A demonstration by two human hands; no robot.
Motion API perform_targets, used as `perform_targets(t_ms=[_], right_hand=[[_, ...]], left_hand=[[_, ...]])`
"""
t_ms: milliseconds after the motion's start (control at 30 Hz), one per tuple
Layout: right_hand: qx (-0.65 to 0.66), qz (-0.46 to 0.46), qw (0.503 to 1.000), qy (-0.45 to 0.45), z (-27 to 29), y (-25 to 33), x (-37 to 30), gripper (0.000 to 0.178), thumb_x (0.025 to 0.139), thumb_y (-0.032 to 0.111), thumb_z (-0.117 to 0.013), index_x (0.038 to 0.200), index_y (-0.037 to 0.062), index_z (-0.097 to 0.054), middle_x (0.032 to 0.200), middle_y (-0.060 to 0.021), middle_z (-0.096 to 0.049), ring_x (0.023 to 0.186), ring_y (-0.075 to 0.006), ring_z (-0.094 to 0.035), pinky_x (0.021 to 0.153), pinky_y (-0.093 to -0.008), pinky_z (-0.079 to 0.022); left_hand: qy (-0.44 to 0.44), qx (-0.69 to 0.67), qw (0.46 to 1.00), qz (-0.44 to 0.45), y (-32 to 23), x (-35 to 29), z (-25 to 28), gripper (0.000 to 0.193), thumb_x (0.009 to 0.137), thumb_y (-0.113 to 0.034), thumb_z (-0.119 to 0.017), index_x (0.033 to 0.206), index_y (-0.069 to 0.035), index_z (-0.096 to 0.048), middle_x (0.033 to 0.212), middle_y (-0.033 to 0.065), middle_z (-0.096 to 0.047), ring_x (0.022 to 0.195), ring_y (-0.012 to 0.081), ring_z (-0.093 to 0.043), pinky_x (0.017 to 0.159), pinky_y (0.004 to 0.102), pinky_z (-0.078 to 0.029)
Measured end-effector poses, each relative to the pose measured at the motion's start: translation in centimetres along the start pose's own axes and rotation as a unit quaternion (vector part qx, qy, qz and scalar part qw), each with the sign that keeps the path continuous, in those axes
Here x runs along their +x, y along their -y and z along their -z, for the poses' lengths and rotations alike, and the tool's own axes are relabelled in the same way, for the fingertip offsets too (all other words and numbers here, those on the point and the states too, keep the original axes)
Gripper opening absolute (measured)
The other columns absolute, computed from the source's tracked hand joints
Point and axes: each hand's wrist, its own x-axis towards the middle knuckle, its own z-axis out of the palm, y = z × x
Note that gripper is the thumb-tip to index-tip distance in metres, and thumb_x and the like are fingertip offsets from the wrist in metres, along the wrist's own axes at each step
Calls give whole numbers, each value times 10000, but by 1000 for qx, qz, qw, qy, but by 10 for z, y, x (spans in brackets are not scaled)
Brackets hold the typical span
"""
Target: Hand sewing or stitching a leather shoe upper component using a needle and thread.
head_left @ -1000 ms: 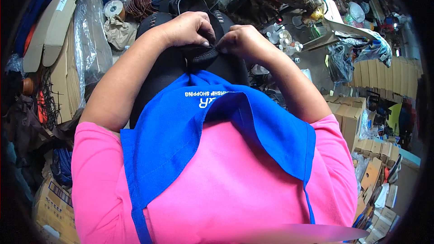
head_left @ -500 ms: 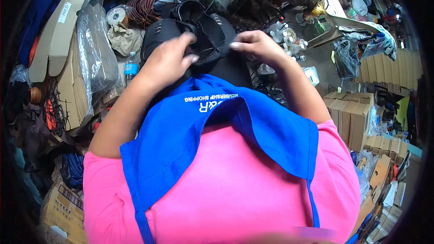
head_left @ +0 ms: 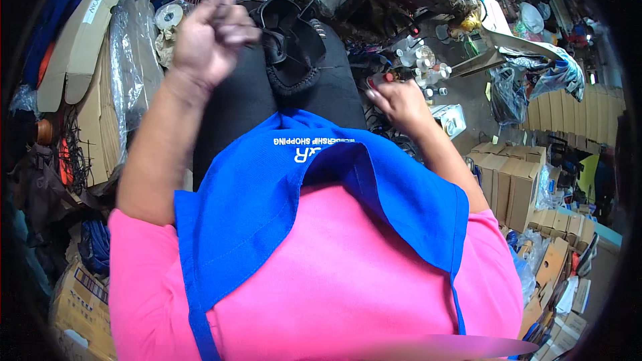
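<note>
A black shoe-like leather piece [head_left: 294,53] with a coarsely stitched edge rests between my dark-clothed thighs. A short thin strand stands out from its right side. My left hand [head_left: 212,43] is raised to the left of the piece, apart from it, with the fingers curled closed and a little blurred. Out to the right, past my thigh, my right hand [head_left: 400,103] is closed, thumb and fingers together. Whatever either hand pinches is too fine to make out. A blue apron [head_left: 254,227] covers my front over a pink shirt.
Several capped bottles [head_left: 421,60] stand beyond my right hand. To the left are a spool [head_left: 169,16], plastic-wrapped sheets [head_left: 137,60] and long cardboard pieces [head_left: 73,47]. Cardboard boxes [head_left: 511,180] are stacked at the right.
Both hands have drawn apart from the black leather piece. The left went up and outward; the right moved outward and slightly down. The piece stays between my thighs.
</note>
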Motion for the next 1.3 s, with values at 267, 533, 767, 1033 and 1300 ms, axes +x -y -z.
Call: perform_targets(t_ms=[267,533,767,1033,1300], right_hand=[[329,-109,936,-54,-32,-23,-50,270,892,368,-550,913,106,-612,645,-18,-529,635,-205,-516,661,-320,-356],[346,-18,926,-149,36,-8,24,441,835,248,-641,1244,105,-562,1076,-95,-530,988,-208,-526,879,-327,-430],[224,78,968,86,30,48,112,503,739,402,-729,1091,62,-616,935,-162,-647,897,-283,-625,780,-371,-485],[244,-36,969,31,9,64,76,374,816,326,-695,741,-25,-592,736,-49,-522,659,-100,-497,599,-294,-422],[238,-70,967,-63,-6,75,64,394,827,410,-609,734,29,-641,763,-152,-608,798,-323,-590,708,-421,-412]], left_hand=[[-168,167,971,30,-17,11,26,406,952,-352,-472,608,-139,-444,660,17,-528,545,149,-476,667,325,-464],[-127,715,684,-63,-37,47,89,408,854,-392,-608,1005,-18,-671,763,64,-658,710,125,-583,643,276,-456],[-120,830,525,145,12,90,41,781,606,-630,-703,978,55,-658,1002,239,-644,947,345,-629,832,382,-476],[-108,796,590,77,-7,88,92,484,696,-433,-706,805,38,-684,746,207,-649,710,282,-635,695,363,-476],[-173,866,456,-109,39,94,57,294,763,-325,-701,905,-68,-683,918,157,-637,966,300,-611,823,392,-493]])
